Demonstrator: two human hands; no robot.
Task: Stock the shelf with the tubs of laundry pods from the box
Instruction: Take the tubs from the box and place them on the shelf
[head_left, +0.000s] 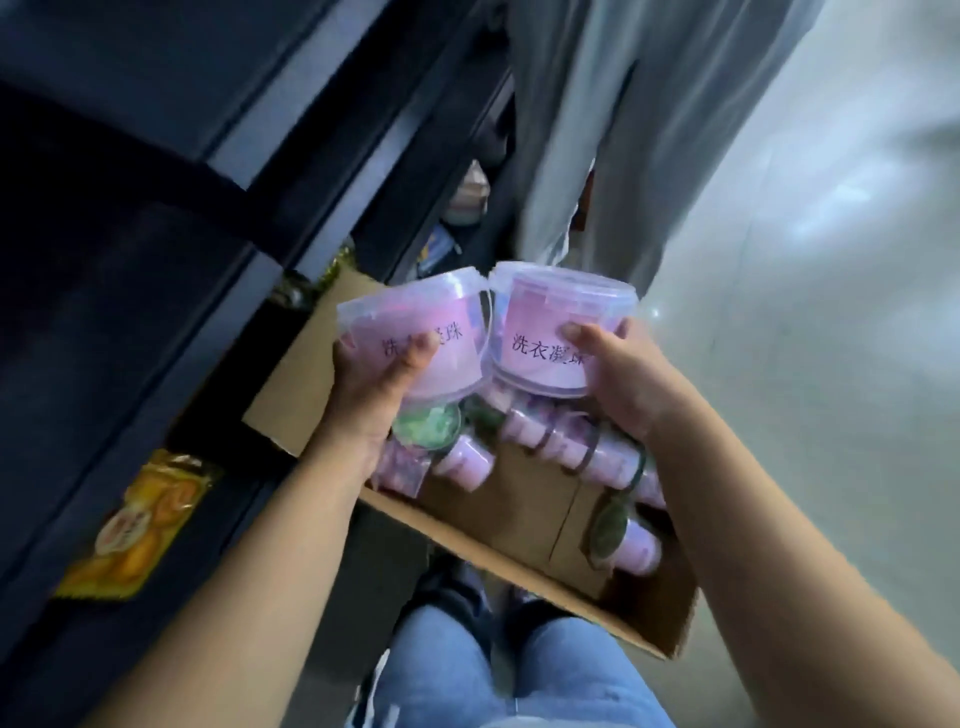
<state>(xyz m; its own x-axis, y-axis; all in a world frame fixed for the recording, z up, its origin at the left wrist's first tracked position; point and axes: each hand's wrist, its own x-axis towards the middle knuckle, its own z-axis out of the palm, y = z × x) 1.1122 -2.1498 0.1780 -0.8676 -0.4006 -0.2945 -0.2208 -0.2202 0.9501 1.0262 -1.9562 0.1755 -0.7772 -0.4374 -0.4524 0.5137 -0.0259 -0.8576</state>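
Shelf (130, 234): dark, leftward.
Hands: left hand (369, 395) grips left tub (447, 306); right hand (623, 384) grips right tub (545, 312).
Risk: tubs touching, could knock and slip.

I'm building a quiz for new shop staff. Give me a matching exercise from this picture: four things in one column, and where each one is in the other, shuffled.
Things:
1. left tub
2. right tub
3. cardboard box
4. yellow packet

Places:
A. below both hands, more containers inside
B. on the dark shelf, left of the arms
C. gripped by the right hand
D. gripped by the left hand

Pairs: 1-D, 2-C, 3-A, 4-B
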